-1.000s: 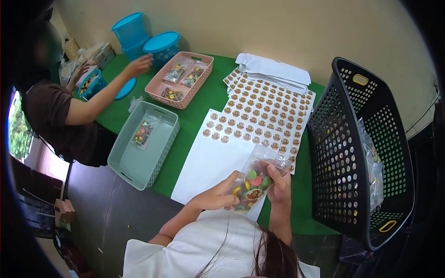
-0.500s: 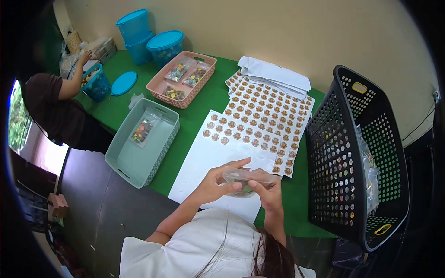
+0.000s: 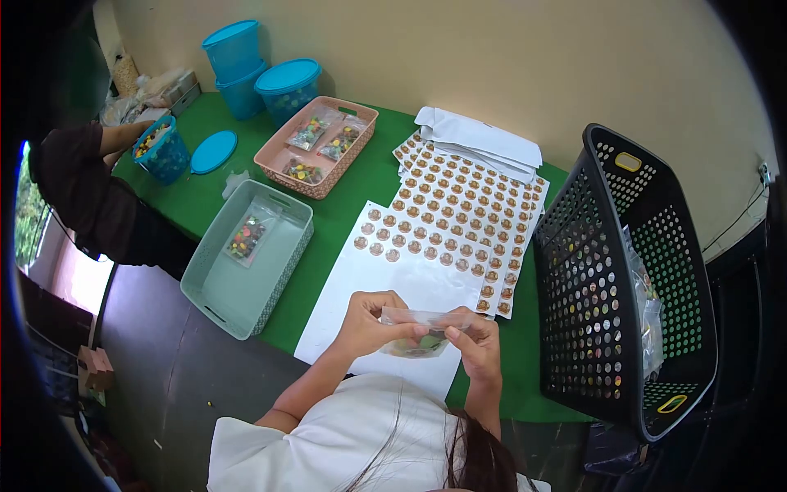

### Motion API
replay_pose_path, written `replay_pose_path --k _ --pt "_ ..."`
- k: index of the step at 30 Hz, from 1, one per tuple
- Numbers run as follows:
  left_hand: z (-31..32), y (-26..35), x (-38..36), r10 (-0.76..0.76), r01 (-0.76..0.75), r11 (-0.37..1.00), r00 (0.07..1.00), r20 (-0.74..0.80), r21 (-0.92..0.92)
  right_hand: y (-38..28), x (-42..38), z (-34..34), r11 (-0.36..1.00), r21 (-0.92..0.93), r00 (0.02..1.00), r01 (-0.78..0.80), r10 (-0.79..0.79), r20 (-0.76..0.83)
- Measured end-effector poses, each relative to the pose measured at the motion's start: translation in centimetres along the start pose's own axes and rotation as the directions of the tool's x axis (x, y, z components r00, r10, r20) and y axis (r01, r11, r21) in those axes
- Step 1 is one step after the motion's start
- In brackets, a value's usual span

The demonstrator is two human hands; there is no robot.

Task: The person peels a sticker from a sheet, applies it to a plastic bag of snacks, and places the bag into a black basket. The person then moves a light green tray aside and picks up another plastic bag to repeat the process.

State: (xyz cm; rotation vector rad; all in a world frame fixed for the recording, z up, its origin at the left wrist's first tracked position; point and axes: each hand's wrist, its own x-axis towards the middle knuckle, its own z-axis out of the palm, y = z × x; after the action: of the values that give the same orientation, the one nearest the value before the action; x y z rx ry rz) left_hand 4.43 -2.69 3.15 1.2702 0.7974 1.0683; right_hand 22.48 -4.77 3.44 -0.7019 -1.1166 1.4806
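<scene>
A clear plastic pouch [image 3: 418, 344] with coloured pieces inside is held upright in front of my body, its top edge facing up. My left hand [image 3: 373, 326] pinches its left side, thumb across the front. My right hand [image 3: 478, 344] grips the right side, with that thumb also pressed on the front. Under and beyond the hands lie sheets of round brown stickers [image 3: 459, 201] on white backing; the nearest sheet has a bare white area where stickers are gone.
A green tub [image 3: 283, 275] holds one filled pouch; a pink tub [image 3: 328, 184] holds several. A tall black basket [image 3: 586, 287] with pouches stands right. Blue buckets [image 3: 234, 61] stand at the back. At left, a person in a dark shirt [image 3: 78, 180] reaches behind another blue bucket [image 3: 166, 160].
My left fingers, stretched out before, have curled in behind the pouch. The person at left has lowered an arm to the blue bucket. The view has shifted slightly.
</scene>
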Motion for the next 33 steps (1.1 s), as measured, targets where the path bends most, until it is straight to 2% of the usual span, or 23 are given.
replay_pose_path --k 2,5,8,11,12,13,14,16,17,18,19,20,22,23,24,25,26,27,28,30,31,32,33 --pt "-0.5 0.1 0.2 -0.012 0.011 0.999 0.999 0.034 0.035 -0.4 -0.1 -0.4 0.995 -0.087 0.996 -0.058 0.063 0.055" --pt "-0.9 0.6 0.3 -0.020 0.027 0.992 0.998 0.059 -0.126 0.0 -0.1 -1.6 0.995 -0.094 0.998 -0.022 0.027 0.048" --pt "-1.4 0.6 0.3 0.029 -0.028 1.000 0.992 0.123 -0.003 -0.2 -0.1 -1.9 0.992 -0.106 0.996 -0.075 0.080 0.045" --pt "-1.6 -0.6 0.3 -0.062 0.060 0.998 0.988 0.143 0.018 0.3 0.3 -2.3 0.990 -0.115 0.996 -0.084 0.084 -0.009" --pt "-0.9 -0.7 0.6 -0.031 0.026 0.991 0.999 -0.042 -0.132 0.2 0.5 -2.0 0.990 -0.113 0.996 -0.089 0.089 -0.010" --pt "-0.6 -0.8 0.6 -0.027 -0.037 0.962 0.973 -0.230 -0.269 0.0 0.8 -1.5 0.985 -0.131 0.978 -0.117 0.091 -0.188" --pt "-0.6 -0.9 0.5 -0.030 -0.035 0.962 0.972 -0.233 -0.270 -0.1 1.1 -1.1 0.979 -0.145 0.929 -0.146 0.086 -0.360" --pt "-0.7 -1.1 0.4 0.045 -0.060 0.978 0.996 -0.078 -0.197 0.7 1.4 -0.7 0.977 -0.193 0.934 -0.094 0.019 -0.358" --pt "-0.3 -1.0 0.3 0.015 -0.016 0.987 1.000 -0.007 -0.159 1.1 1.4 -0.4 0.976 -0.211 0.936 -0.060 -0.018 -0.352" --pt "0.1 -0.9 0.2 0.012 -0.014 0.987 1.000 -0.012 -0.161 1.5 1.3 -0.1 0.973 -0.227 0.937 -0.027 -0.055 -0.344" --pt "0.5 -0.8 0.2 0.134 -0.143 0.978 0.989 0.066 0.150 1.6 1.1 0.4 0.994 -0.104 0.950 -0.045 0.011 -0.311" --pt "0.9 -0.9 0.1 0.221 -0.278 0.858 0.959 0.178 0.433 1.6 1.0 0.9 0.993 -0.103 0.951 -0.051 0.017 -0.310" --pt "1.5 -1.5 0.3 0.188 -0.254 0.856 0.964 0.187 0.450 1.6 0.9 1.8 0.995 -0.094 0.979 0.024 -0.043 -0.201" --pt "1.7 -1.5 0.4 0.211 -0.247 0.877 0.968 0.133 0.412 1.5 1.0 1.9 0.998 0.028 0.994 0.051 -0.048 -0.101" --pt "1.7 -1.6 0.6 0.230 -0.243 0.895 0.970 0.079 0.373 1.3 0.9 1.8 0.998 0.028 0.993 0.051 -0.048 -0.104" --pt "1.9 -2.2 0.4 0.198 -0.184 0.952 0.980 -0.033 0.244 1.0 0.9 1.5 0.998 -0.012 0.998 0.057 -0.057 0.024" --pt "1.7 -2.2 0.5 0.195 -0.182 0.952 0.980 -0.028 0.244 0.8 0.8 1.2 0.996 -0.052 0.987 0.070 -0.061 0.152" --pt "1.3 -2.2 0.5 -0.029 0.029 1.000 0.998 -0.060 -0.008 1.3 0.8 0.6 0.996 -0.024 0.985 0.090 -0.085 0.151" --pt "1.1 -2.0 0.7 -0.255 0.238 0.936 0.966 -0.034 -0.259 1.4 0.7 0.4 0.995 -0.023 0.986 0.093 -0.089 0.143" --pt "1.3 -1.5 0.5 -0.259 0.246 0.948 0.965 -0.043 -0.201 1.3 1.0 0.4 0.827 -0.534 0.950 0.175 -0.285 -0.130" --pt "1.1 -1.6 0.3 -0.265 0.259 0.954 0.964 -0.026 -0.151 1.8 1.3 0.2 0.772 -0.605 0.908 0.194 -0.375 -0.188" --pt "1.1 -1.8 0.3 -0.271 0.268 0.958 0.963 -0.010 -0.101 1.8 1.4 0.2 0.774 -0.604 0.905 0.193 -0.378 -0.196" --pt "1.0 -2.1 0.3 -0.273 0.271 0.958 0.962 -0.005 -0.096 1.8 1.5 0.2 0.861 -0.485 0.943 0.154 -0.274 -0.186"
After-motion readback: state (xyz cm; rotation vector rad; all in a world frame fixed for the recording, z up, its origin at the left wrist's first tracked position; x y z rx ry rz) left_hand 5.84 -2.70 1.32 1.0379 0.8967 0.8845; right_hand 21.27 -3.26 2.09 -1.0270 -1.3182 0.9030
